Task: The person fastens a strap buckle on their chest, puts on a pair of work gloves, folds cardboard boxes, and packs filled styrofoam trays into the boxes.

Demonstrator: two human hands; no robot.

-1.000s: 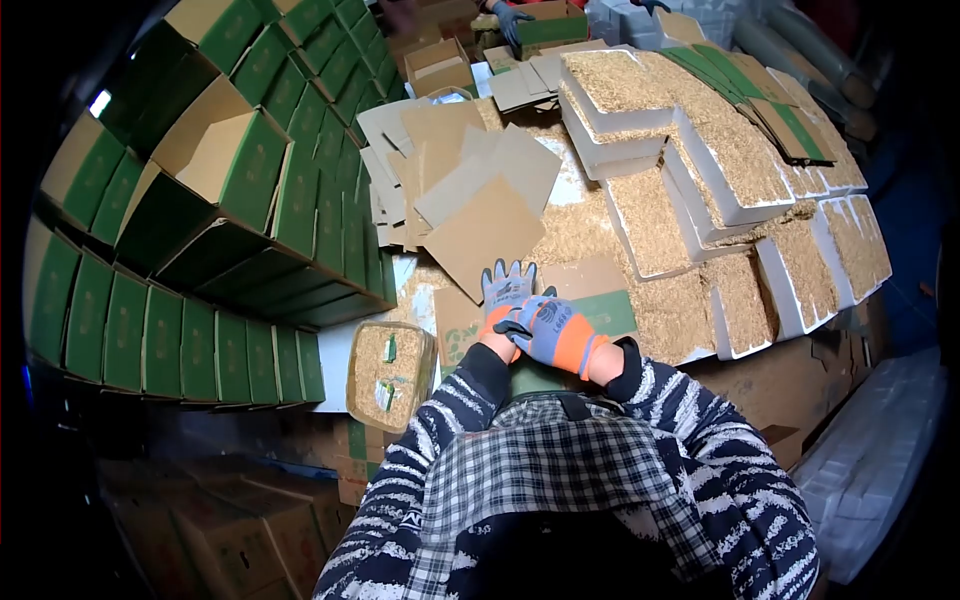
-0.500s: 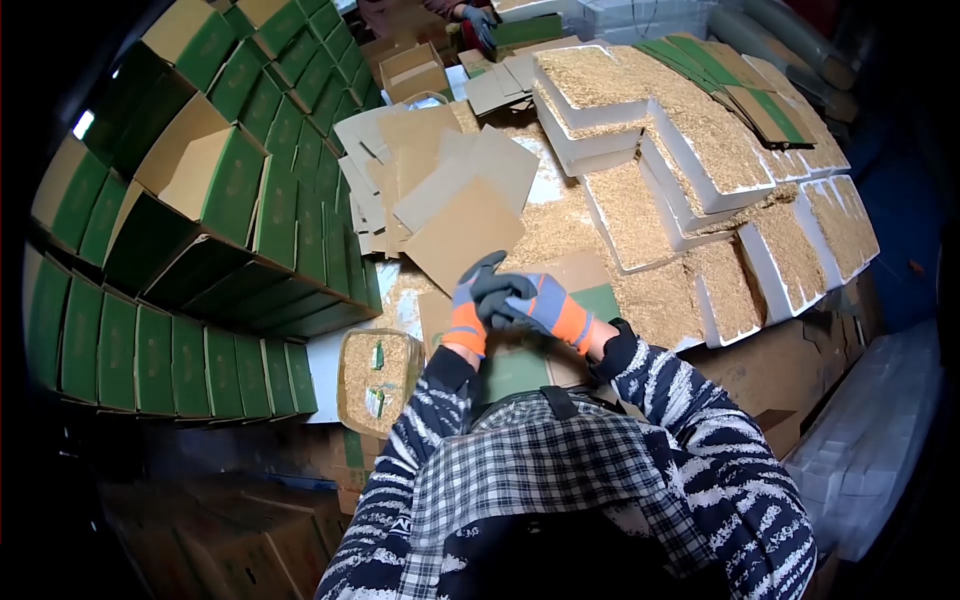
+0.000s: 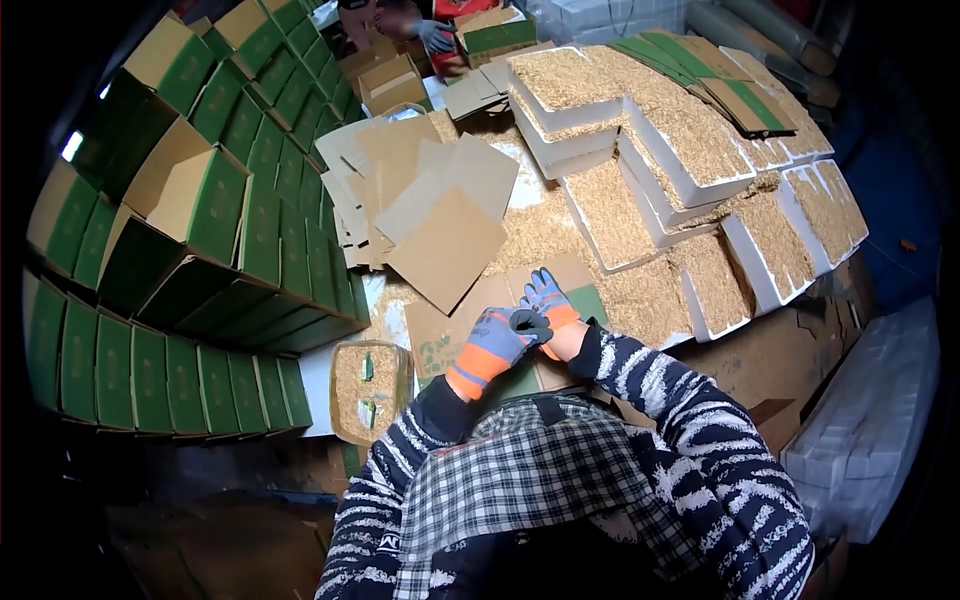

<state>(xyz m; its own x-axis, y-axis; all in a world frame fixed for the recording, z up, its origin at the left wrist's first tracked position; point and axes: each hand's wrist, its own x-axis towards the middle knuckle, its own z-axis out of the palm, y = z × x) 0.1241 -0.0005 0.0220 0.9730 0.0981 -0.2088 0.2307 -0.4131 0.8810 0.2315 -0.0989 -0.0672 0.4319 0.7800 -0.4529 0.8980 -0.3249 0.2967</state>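
Note:
My left hand (image 3: 502, 342), in a grey and orange glove, has its fingers closed at the cuff of the glove on my right hand (image 3: 548, 302). The fingers of my right hand point forward, straight and somewhat apart, with nothing held in them. Both hands are over a flat brown and green cardboard piece (image 3: 440, 338) at the table edge near my body. Just beyond them lie loose cardboard sheets (image 3: 448, 250). To the left stands a clear tub (image 3: 362, 392) of brown shavings with small green and white packets on top.
Stacked green boxes (image 3: 184, 385) fill the left side. White trays filled with shavings (image 3: 690, 140) rise in steps at the right, with flattened green cartons (image 3: 735, 90) on top. At the back, a co-worker's gloved hand (image 3: 435, 37) is beside a box (image 3: 497, 35).
My hands have parted from their interlocked hold. My left hand has moved to the right glove's cuff, and my right hand's fingers have straightened. The view has shifted a little.

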